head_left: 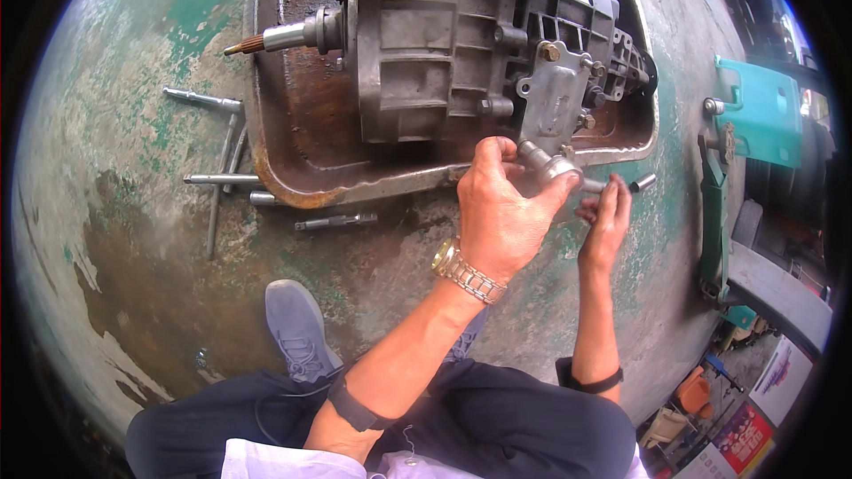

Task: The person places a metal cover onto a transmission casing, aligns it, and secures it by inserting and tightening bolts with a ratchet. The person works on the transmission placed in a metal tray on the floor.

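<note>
A ratchet wrench with a socket lies against the lower edge of the metal cover plate on a grey gearbox. My left hand, with a watch on its wrist, is closed round the ratchet's round head. The wrench handle points right, its bright end sticking out past my right hand. The fingers of that hand are stretched up against the handle, not wrapped round it; some motion blur covers them. Bolts stand out of the plate's corners. My left hand hides the bolt at the socket.
The gearbox rests in a rusty metal tray, its splined shaft pointing left. Several wrench handles and extension bars lie on the floor left of the tray, and a socket bar before it. A green lift arm stands at the right.
</note>
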